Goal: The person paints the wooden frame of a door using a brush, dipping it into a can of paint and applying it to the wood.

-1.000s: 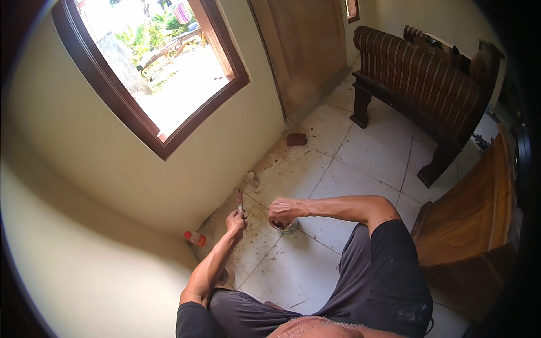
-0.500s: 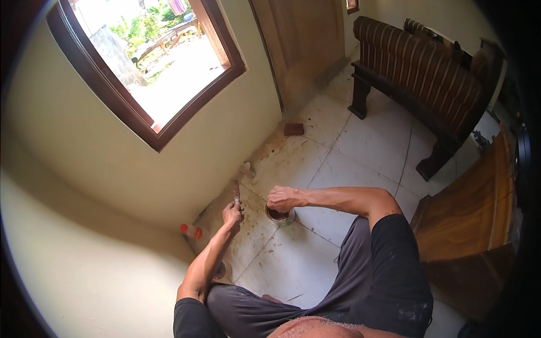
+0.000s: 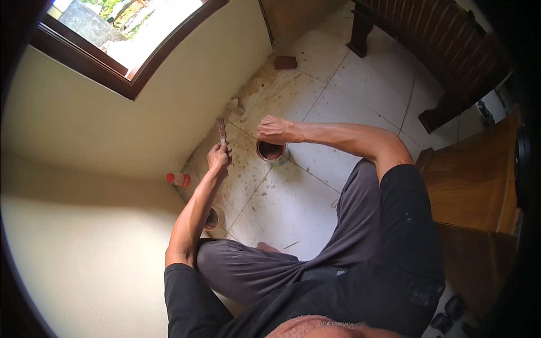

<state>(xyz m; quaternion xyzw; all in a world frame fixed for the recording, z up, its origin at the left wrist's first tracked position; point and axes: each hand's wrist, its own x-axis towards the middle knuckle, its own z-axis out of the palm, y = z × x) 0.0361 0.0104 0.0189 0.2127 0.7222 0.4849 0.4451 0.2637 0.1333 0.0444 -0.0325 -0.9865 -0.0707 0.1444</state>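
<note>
Tilted lower now, my view loses the bench top — left hand point(image 3: 218, 156) grips a paintbrush point(image 3: 222, 130), right hand point(image 3: 274, 129) clasps the tin point(image 3: 271, 152) rim; bottle point(image 3: 179, 179) at eight o'clock, brick point(image 3: 285, 62) at twelve.

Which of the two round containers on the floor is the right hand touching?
The open tin of dark liquid, under the right hand. The other container sits apart, beside the left forearm near the wall.

floor: white tile floor point(image 3: 360, 84), dusty and stained along the wall, centre to upper right of frame
centre: small open tin point(image 3: 271, 152) on the tiles
upper centre: reddish brick piece point(image 3: 285, 62) near the wall
centre left: clear bottle with red cap point(image 3: 178, 179) at wall base
upper right: dark wooden bench point(image 3: 451, 50) legs on the tiles
</note>
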